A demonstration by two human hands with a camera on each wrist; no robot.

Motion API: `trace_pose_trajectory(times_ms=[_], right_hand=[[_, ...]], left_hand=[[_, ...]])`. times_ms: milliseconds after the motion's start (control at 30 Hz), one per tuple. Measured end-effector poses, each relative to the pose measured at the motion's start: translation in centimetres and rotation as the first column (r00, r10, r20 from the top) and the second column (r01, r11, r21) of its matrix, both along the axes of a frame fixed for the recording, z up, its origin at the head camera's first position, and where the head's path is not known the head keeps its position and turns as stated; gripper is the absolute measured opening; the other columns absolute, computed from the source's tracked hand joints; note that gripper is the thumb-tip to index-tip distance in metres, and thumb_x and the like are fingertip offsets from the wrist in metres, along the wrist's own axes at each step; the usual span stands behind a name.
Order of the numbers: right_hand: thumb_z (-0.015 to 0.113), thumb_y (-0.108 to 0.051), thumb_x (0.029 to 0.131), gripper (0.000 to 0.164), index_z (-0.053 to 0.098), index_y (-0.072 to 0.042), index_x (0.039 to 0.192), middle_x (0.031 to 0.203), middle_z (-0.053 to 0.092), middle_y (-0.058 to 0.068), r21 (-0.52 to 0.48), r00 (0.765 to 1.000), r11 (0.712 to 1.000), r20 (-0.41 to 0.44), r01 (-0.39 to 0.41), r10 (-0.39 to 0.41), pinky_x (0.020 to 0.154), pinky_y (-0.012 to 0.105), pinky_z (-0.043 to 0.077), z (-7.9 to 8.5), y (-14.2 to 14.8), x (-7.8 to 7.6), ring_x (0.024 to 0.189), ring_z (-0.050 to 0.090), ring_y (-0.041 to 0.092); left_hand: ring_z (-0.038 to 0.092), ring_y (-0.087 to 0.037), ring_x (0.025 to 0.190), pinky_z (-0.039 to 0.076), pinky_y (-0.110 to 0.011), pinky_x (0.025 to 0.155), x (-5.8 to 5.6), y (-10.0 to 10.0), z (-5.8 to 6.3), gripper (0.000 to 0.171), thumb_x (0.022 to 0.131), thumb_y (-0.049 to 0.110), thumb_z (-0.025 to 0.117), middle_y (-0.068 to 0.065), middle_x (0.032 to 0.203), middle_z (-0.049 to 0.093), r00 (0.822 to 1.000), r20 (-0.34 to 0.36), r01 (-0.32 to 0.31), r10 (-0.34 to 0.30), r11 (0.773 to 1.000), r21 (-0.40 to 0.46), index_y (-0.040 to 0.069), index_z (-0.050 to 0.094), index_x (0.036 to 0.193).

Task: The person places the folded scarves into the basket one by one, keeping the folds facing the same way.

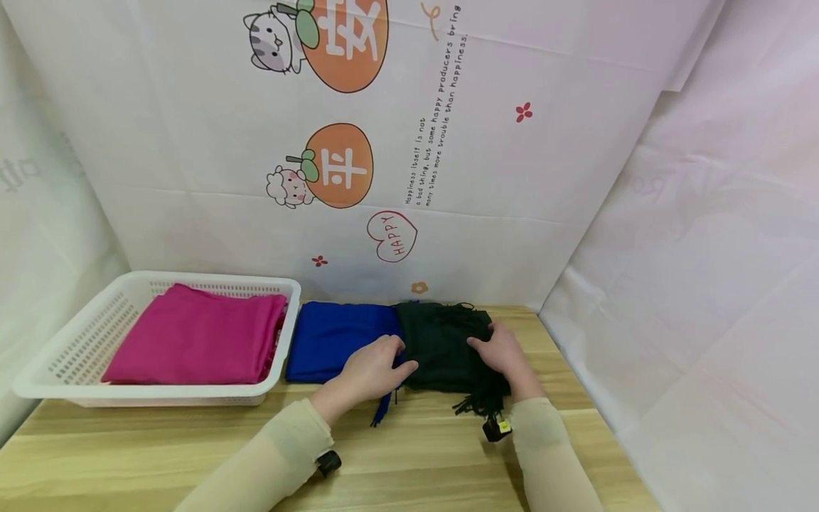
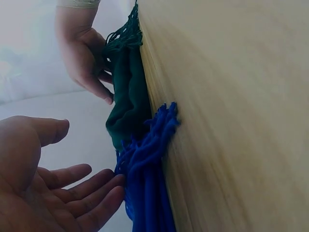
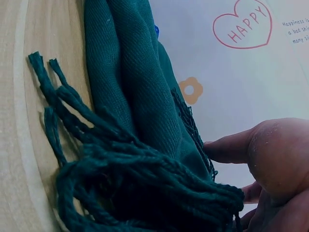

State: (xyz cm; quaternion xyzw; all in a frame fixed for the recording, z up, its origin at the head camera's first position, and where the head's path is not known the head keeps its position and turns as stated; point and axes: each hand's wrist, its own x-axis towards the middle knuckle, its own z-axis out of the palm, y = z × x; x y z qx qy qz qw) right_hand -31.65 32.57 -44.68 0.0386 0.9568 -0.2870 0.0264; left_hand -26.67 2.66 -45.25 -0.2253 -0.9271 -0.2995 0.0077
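A folded dark green scarf (image 1: 438, 355) with fringe at its right end lies on the table, beside a folded blue scarf (image 1: 339, 338) whose fringe meets its left side. My left hand (image 1: 367, 371) hovers over the seam between the two. In the left wrist view its fingers are spread, with fingertips (image 2: 116, 181) by the blue fringe (image 2: 154, 133). At the green scarf's right end is my right hand (image 1: 504, 355), thumb over the top. The right wrist view shows that thumb (image 3: 231, 146) fairly straight against the scarf's edge; fringe partly hides the other fingers.
A white plastic basket (image 1: 291, 341) stands on the left of the wooden table (image 1: 409, 455), holding a folded magenta cloth (image 1: 198, 338). Behind the scarves rises a white printed sheet (image 1: 480, 235). Another white sheet (image 1: 691, 320) hangs along the right side.
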Motion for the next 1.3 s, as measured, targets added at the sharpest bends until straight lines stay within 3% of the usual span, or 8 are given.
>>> trace_pose_trajectory(times_ms=[800,1100,1300], right_hand=[[0.059,-0.044,0.101,0.079,0.033,0.015,0.148,0.146,0.042,0.039,0.084,0.999,0.996,0.036,0.015,-0.019,0.107,0.061,0.040,-1.0,0.4,-0.5,0.132,0.044,0.054],[0.060,-0.042,0.101,0.077,0.037,0.016,0.147,0.145,0.043,0.039,0.103,1.000,0.995,0.026,0.010,-0.013,0.108,0.061,0.040,-1.1,0.4,-0.6,0.132,0.045,0.054],[0.059,-0.042,0.102,0.078,0.035,0.016,0.147,0.146,0.042,0.040,0.108,0.999,0.994,0.031,0.008,-0.011,0.108,0.061,0.039,-1.2,0.3,-0.6,0.132,0.044,0.054]], left_hand=[[0.065,-0.024,0.109,0.055,-0.045,0.088,-0.3,0.9,-0.8,0.057,0.100,0.052,0.059,-0.006,0.129,0.062,0.999,0.034,0.011,-0.012,1.000,0.021,0.008,0.060,0.136],[0.064,-0.025,0.110,0.055,-0.045,0.088,-0.6,1.1,-1.5,0.061,0.100,0.056,0.058,-0.009,0.130,0.061,0.998,0.060,0.002,0.000,1.000,-0.031,0.008,0.060,0.137],[0.059,-0.030,0.124,0.053,-0.048,0.096,-1.0,1.3,-1.6,0.067,0.100,0.055,0.058,-0.014,0.145,0.055,0.995,0.095,-0.003,0.009,0.998,-0.065,0.004,0.054,0.144]])
